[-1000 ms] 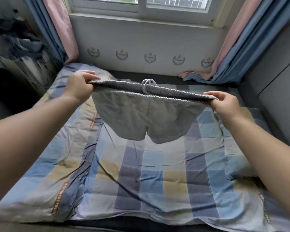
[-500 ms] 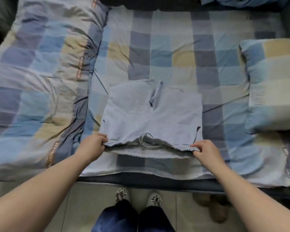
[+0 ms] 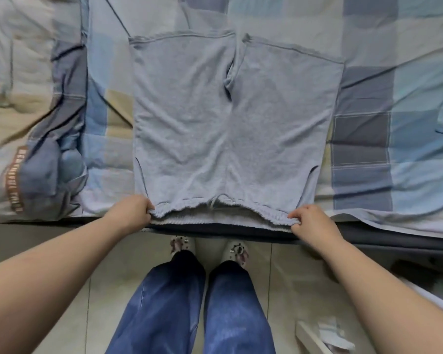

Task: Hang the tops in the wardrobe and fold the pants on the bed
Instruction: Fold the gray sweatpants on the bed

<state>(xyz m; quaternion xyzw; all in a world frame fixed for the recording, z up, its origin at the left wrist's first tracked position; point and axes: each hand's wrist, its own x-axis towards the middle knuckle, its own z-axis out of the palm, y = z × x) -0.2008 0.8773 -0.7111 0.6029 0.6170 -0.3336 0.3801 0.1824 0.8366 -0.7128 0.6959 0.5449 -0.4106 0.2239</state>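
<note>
Grey sweat shorts (image 3: pixel 230 118) lie spread flat on the checked bed cover (image 3: pixel 368 72), legs pointing away from me, elastic waistband at the bed's near edge. My left hand (image 3: pixel 131 213) pinches the waistband's left corner. My right hand (image 3: pixel 311 223) pinches its right corner. The drawstring shows at the middle of the waistband. No tops and no wardrobe are in view.
A bunched quilt (image 3: pixel 36 149) with a brown lettered strip lies on the bed to the left. My legs in blue jeans (image 3: pixel 189 302) and pale clogs (image 3: pixel 235 249) stand on the tiled floor against the bed. A white object (image 3: pixel 320 333) lies on the floor at lower right.
The shorts went from being held up in the air by the waistband to lying flat on the bed. Since half a second ago they sit closer to the near edge and the view tilted further down.
</note>
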